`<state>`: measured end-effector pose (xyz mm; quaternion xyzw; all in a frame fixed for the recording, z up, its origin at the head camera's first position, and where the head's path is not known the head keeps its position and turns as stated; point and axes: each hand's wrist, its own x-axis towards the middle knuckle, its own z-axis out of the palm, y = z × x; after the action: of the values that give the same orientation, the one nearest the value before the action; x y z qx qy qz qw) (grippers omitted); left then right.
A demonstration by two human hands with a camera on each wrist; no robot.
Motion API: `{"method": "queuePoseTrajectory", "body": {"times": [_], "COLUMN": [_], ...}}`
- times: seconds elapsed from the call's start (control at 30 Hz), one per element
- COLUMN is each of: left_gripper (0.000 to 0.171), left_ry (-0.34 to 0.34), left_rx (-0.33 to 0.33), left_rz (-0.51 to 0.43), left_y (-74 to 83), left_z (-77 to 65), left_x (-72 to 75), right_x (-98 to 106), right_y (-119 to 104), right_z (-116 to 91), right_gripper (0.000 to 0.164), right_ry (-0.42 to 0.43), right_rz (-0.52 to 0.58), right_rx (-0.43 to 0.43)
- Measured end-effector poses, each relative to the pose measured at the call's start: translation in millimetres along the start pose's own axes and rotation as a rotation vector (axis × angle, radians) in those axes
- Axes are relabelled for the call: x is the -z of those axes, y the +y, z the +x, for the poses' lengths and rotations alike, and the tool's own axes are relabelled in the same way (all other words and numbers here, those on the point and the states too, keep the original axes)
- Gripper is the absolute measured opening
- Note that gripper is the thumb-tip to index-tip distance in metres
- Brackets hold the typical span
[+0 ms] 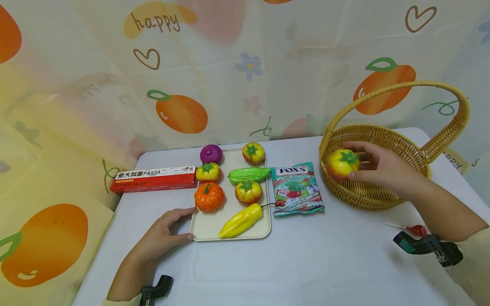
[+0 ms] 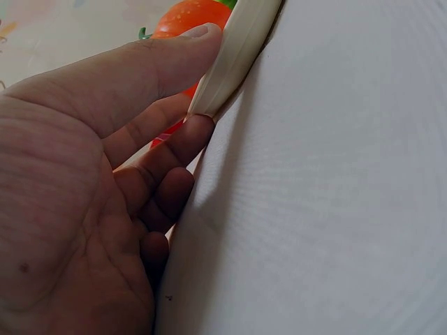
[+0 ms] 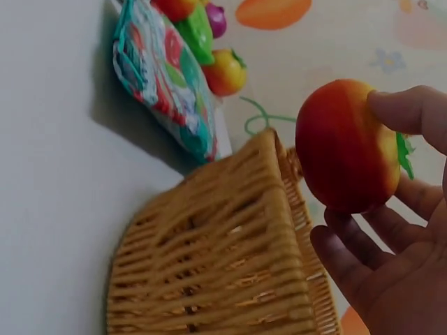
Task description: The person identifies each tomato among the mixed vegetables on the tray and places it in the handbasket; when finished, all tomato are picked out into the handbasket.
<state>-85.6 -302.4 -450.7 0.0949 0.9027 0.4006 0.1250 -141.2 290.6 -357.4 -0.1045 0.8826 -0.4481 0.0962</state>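
My right hand (image 1: 377, 165) holds a red-and-yellow toy fruit (image 1: 342, 165) with a green leafy top, thumb on one side and fingers on the other. The fruit is over the left part of a wicker basket (image 1: 369, 204); in the right wrist view it shows above the basket's rim. At the left, my left hand (image 1: 162, 233) touches the edge of a cream tray (image 1: 206, 233) near its front corner, thumb and forefinger spread apart. On the tray lie a small orange pumpkin (image 1: 209, 196), a yellow pepper (image 1: 241, 221), a green vegetable (image 1: 249, 175) and several similar toy fruits (image 1: 249, 192).
A purple onion-like toy (image 1: 211, 154) is at the tray's back left corner. Left of the tray lies a red pasta box (image 1: 155, 180); a teal candy bag (image 1: 297, 189) sits between tray and basket. The tall basket handle (image 1: 463, 110) arches up. A small red-wrapped item (image 1: 417, 230) lies near my right wrist.
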Motion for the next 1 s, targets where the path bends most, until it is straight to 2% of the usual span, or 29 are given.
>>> {"method": "queuePoseTrajectory", "body": {"times": [0.47,0.8,1.0], "left_gripper": [0.072,0.071,0.072], "left_ry": [0.001,0.002,0.006], "left_rx": [-0.011,-0.010,-0.006], "left_rz": [-0.007,-0.001,-0.001], "left_y": [-2.7,-2.7,-2.4], "left_z": [0.2,0.5,0.3], "left_x": [-0.1,-0.6,-0.8], "right_x": [13,25,30], "right_y": [7,18,20], "right_z": [18,30,36], "right_gripper": [0.075,0.072,0.070], "right_ry": [-0.022,-0.036,-0.040], "right_rz": [-0.072,-0.076,-0.113], "right_rx": [-0.070,-0.079,-0.050]}}
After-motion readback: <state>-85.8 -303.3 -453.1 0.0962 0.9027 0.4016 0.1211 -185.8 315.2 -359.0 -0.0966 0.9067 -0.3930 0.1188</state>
